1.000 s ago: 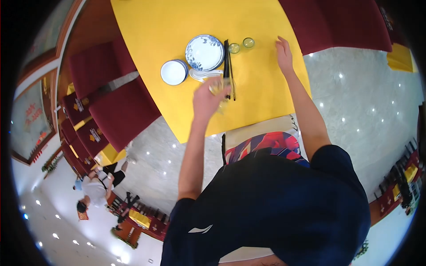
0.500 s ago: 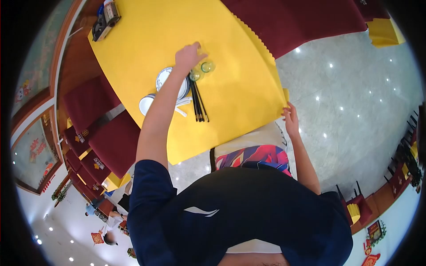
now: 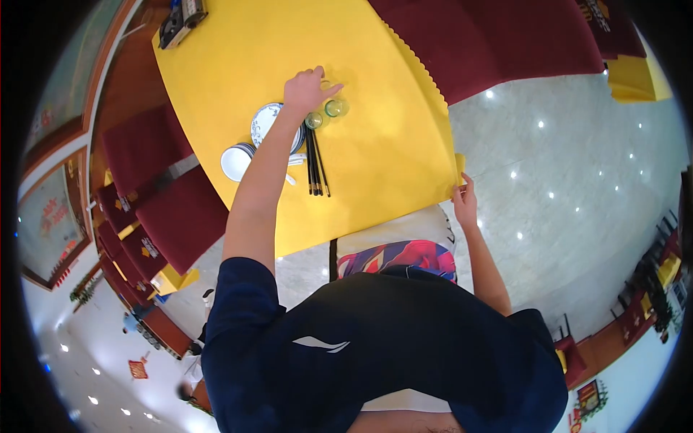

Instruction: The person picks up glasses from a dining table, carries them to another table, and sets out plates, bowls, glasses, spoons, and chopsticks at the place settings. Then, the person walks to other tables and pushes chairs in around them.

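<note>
My left hand [image 3: 304, 90] is over the yellow tablecloth [image 3: 375, 159], thumb and forefinger curved round a clear glass [image 3: 326, 84] that is mostly hidden. Two more small glasses, a near one [image 3: 313, 120] and a right-hand one [image 3: 334, 108], stand beside it. Below them lie several black chopsticks [image 3: 316, 166]. Stacked patterned plates [image 3: 266, 119], white bowls [image 3: 234, 163] and white spoons [image 3: 296, 159] sit to the left, partly behind my forearm. At the table's right corner, my right hand [image 3: 464, 198] pinches the tablecloth's edge.
A dark box-like holder [image 3: 177, 27] stands at the table's far left corner. Maroon-covered chairs [image 3: 184, 213] line the left side, and another maroon cover [image 3: 498, 43] is at upper right. A seat with a colourful pattern [image 3: 397, 260] is between me and the table.
The view has shifted slightly, moving the table a little within it. My left hand stays by the glasses and my right hand stays at the tablecloth corner.
</note>
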Available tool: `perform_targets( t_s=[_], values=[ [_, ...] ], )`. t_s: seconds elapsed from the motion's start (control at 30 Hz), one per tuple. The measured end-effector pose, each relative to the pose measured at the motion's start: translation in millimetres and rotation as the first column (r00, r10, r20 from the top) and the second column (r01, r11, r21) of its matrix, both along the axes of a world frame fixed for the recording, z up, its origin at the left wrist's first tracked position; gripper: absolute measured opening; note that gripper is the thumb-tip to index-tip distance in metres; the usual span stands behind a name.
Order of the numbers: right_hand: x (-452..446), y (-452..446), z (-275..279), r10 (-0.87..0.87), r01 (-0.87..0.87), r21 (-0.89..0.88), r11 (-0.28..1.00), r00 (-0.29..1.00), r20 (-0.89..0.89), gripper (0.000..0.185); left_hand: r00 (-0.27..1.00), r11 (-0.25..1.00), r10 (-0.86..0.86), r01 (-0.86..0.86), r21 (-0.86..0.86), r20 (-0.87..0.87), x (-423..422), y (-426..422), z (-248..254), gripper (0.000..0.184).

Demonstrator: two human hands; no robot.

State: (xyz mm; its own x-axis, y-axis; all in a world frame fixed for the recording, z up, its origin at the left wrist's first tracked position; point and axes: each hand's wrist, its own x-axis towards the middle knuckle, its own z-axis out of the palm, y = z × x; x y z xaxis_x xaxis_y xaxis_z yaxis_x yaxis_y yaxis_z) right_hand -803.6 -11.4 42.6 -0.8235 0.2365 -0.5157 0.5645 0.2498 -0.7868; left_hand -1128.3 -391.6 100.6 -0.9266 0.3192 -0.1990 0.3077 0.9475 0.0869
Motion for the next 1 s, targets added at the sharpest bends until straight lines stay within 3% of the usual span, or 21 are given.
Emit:
perform_targets(
  t_s=[0.27,0.37,0.43,0.57,0.63,0.67,0.73,0.77,0.87,0.93,1.0],
  values=[
    [7.0,-4.0,4.7,0.011,-0.011,-0.010,1.000,0.999,-0.035,0.045,0.990,0.997,0.081,-0.082,-0.007,-0.117,16.9,-12.9,-4.4,0.045],
    [22.1,-8.2,10.3,-0.031,0.031,-0.002,1.000,0.999,-0.019,0.047,0.970,0.969,0.230,-0.221,0.114,-0.073,26.2,-17.9,-13.7,0.046],
    [41.4,-10.5,11.7,-0.064,0.064,0.010,0.998,0.998,-0.024,0.048,0.865,0.845,0.494,-0.502,0.186,0.088,27.4,-21.0,-19.3,0.057],
    [108.6,-8.8,10.0,-0.167,0.163,0.054,0.985,0.982,0.083,0.050,0.823,0.753,0.558,-0.557,0.352,0.109,26.3,-35.1,-50.8,0.061],
    [153.7,-6.9,4.0,-0.207,0.198,0.087,0.976,0.971,0.117,0.051,0.791,0.528,0.587,-0.537,0.658,0.173,23.2,-47.6,-67.5,0.060],
    [178.1,-6.8,0.1,-0.294,0.281,0.097,0.955,0.940,0.173,0.051,0.795,0.522,0.582,-0.525,0.672,0.170,26.6,-50.6,-59.5,0.060],
    [231.8,-12.2,-6.2,-0.394,0.378,0.114,0.919,0.894,0.213,0.052,0.746,0.307,0.640,-0.467,0.830,0.183,34.5,-54.4,-34.4,0.059],
    [259.4,-22.8,-7.4,-0.474,0.461,0.113,0.880,0.846,0.244,0.052,0.758,0.304,0.627,-0.452,0.839,0.181,44.7,-62.8,-26.6,0.059],
    [350.2,-52.7,-22.8,-0.616,0.623,0.087,0.777,0.726,0.304,0.053,0.748,-0.292,0.448,-0.395,0.871,0.489,92.2,-84.7,11.7,0.053],
    [397.2,-101.4,-20.5,-0.641,0.662,0.075,0.745,0.682,0.352,0.053,0.763,-0.249,0.446,-0.397,0.883,0.468,154.3,-97.9,20.5,0.048],
    [437.3,-150.7,-18.4,-0.517,0.516,0.141,0.845,0.722,0.460,0.051,0.772,-0.207,0.378,-0.467,0.859,0.511,237.6,-101.0,21.7,0.038]
  ],
)
